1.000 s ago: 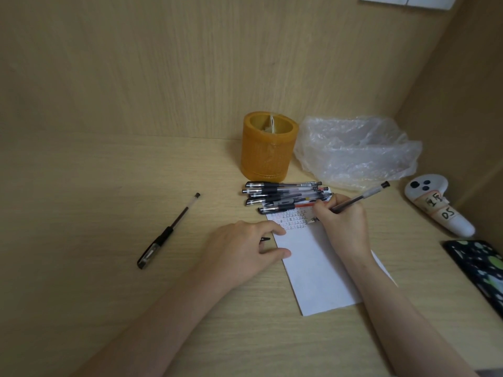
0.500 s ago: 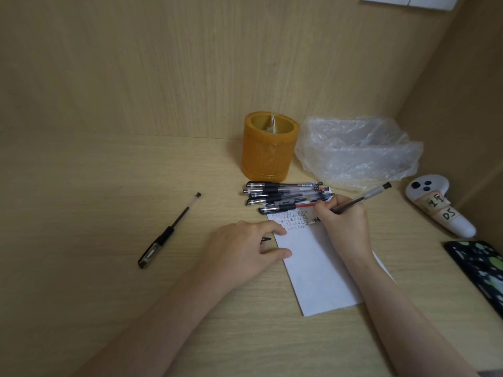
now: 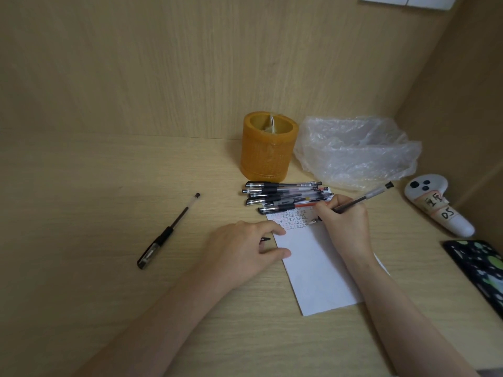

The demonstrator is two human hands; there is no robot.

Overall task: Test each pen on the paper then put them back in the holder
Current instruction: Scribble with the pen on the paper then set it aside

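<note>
Step in hand: test-writing with one pen. The right hand (image 3: pixel 344 221) pinches a pen (image 3: pixel 363 199) in a writing grip, tip down on the upper part of the paper (image 3: pixel 318 265), barrel slanting up and to the right. The left hand (image 3: pixel 245 250) lies on the table (image 3: pixel 81 213) at the sheet's left edge, index finger and thumb reaching onto the paper; a small dark piece shows between them, probably the cap, and the fingers look curled round it.

To do it well (judgement): keep the left fingers pressing the sheet so it does not skid on the smooth wood-grain laminate; use light pressure and short strokes beside the existing rows of marks.

Materials: paper is thin, white, oblong, lying flat. Pile of pens (image 3: pixel 283 195) lies across its top edge, slim clear barrels with dark grips; they would roll easily. One capped pen (image 3: pixel 168 232) lies well apart to the left. Holder (image 3: pixel 268 146) is an amber cylinder with ribbed wall, upright behind the pile. Beside it, a crinkled clear plastic bag (image 3: pixel 356 151).
</note>
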